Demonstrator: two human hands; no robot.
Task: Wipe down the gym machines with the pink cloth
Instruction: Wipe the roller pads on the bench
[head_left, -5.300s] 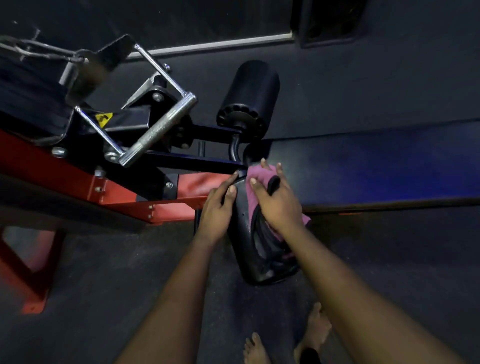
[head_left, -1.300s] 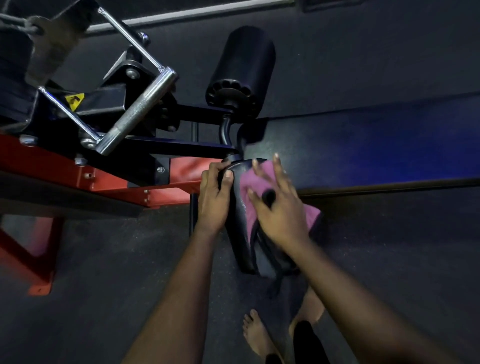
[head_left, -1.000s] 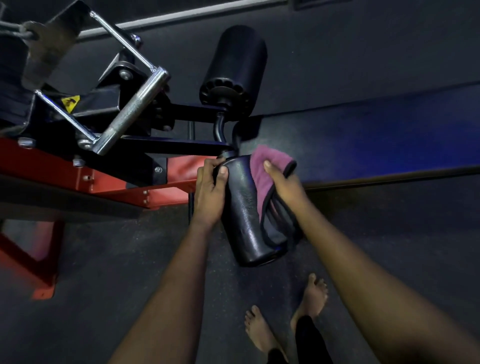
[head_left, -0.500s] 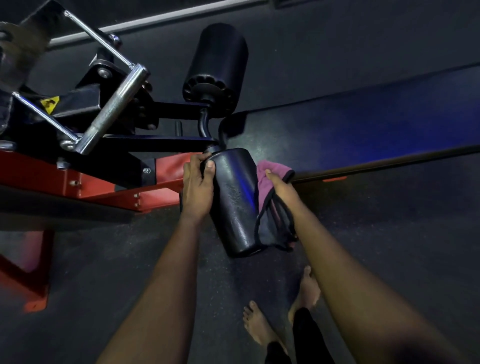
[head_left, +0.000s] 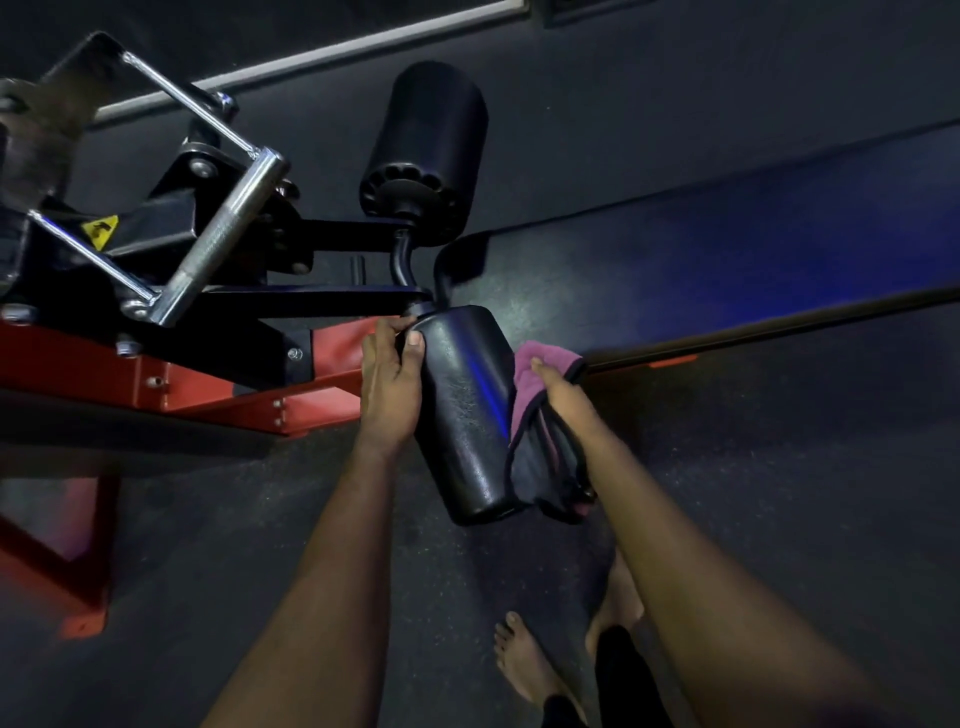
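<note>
A black padded roller (head_left: 462, 415) juts toward me from the machine's black arm (head_left: 322, 299). My left hand (head_left: 389, 384) grips the roller's upper left end, thumb on top. My right hand (head_left: 563, 400) holds the pink cloth (head_left: 537, 364) against the roller's right side, with most of its fingers hidden behind the roller. The cloth's dark-edged lower part hangs down under my wrist. A second black roller (head_left: 426, 150) stands farther back on the same arm.
The machine's red frame (head_left: 171, 379) runs along the left, with a red leg (head_left: 67, 587) down to the floor. A chrome cable handle (head_left: 218, 234) hangs at the upper left. My bare feet (head_left: 524, 660) stand on the dark rubber floor below the roller.
My right hand has gone from lying flat on top of the roller to its right side, carrying the cloth down with it. My left hand has kept its grip on the roller's end.
</note>
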